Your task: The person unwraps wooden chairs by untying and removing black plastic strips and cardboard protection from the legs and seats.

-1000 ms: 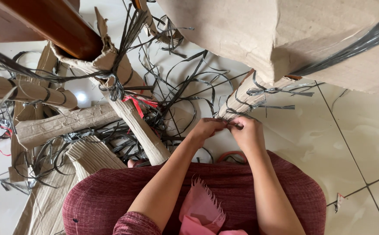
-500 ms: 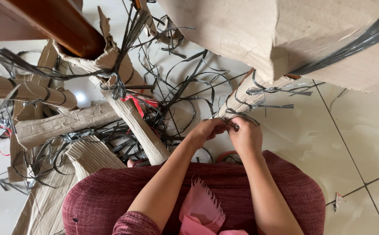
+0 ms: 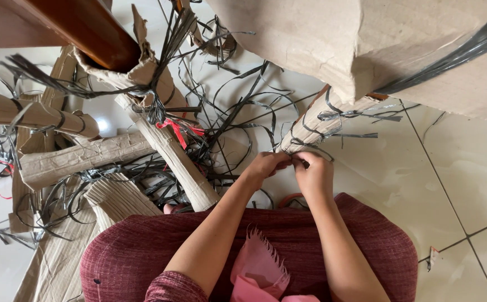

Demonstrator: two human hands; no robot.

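Note:
A furniture leg wrapped in brown corrugated cardboard (image 3: 317, 120) slants down from a large cardboard-covered piece (image 3: 333, 45) at the top right. Grey plastic straps (image 3: 344, 114) are wound around its lower end. My left hand (image 3: 265, 166) and my right hand (image 3: 313, 173) meet at the foot of this leg, fingertips pinched on a strap there. Both forearms reach out over my dark red skirt (image 3: 159, 251).
More cardboard-wrapped legs (image 3: 170, 151) and a bare brown wooden leg (image 3: 87, 31) stand to the left among loose grey straps (image 3: 238, 112) on the white tiled floor (image 3: 455, 168). A red strap (image 3: 179, 130) hangs from one leg. Pink fringed cloth (image 3: 257, 263) lies on my lap.
My hands stay at the foot of the wrapped leg. The fingers have shifted slightly on the strap; nothing else has moved.

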